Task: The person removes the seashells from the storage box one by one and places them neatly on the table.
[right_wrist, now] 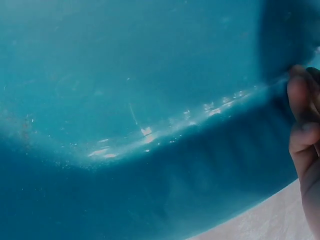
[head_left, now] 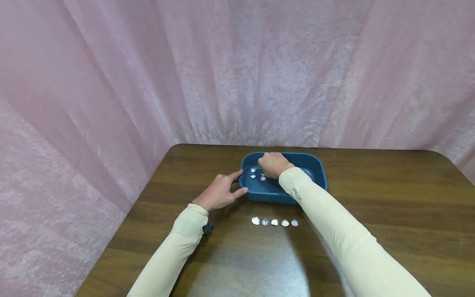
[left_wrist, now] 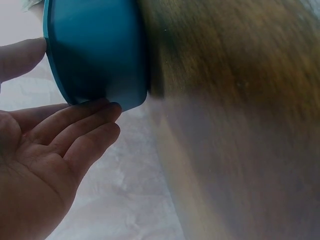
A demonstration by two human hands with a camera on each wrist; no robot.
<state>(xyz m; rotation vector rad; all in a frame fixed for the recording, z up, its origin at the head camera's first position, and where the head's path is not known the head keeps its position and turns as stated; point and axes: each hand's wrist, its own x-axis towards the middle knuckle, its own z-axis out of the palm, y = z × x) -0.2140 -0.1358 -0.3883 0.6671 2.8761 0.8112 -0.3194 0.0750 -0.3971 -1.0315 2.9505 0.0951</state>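
A blue plastic basin (head_left: 267, 198) stands toward the back of the table. Small white and purple seashells lie on its floor, one of them a pale seashell (head_left: 253, 170) near the left end. My left hand (head_left: 219, 192) is at the basin's left end, thumb at the rim and the other fingers extended along the outer wall (left_wrist: 100, 50). Inside the basin is my right hand (head_left: 275, 165), palm down with bent fingers, beside a seashell (head_left: 262, 178). Its fingertips are mostly hidden, and I cannot tell whether they pinch a shell.
In front of the basin, several seashells form a row on the brown wooden table (head_left: 389, 214), with a white seashell (head_left: 255, 220) at its left end and a purple seashell (head_left: 295, 222) at its right. A pink curtain (head_left: 259, 82) hangs behind the table.
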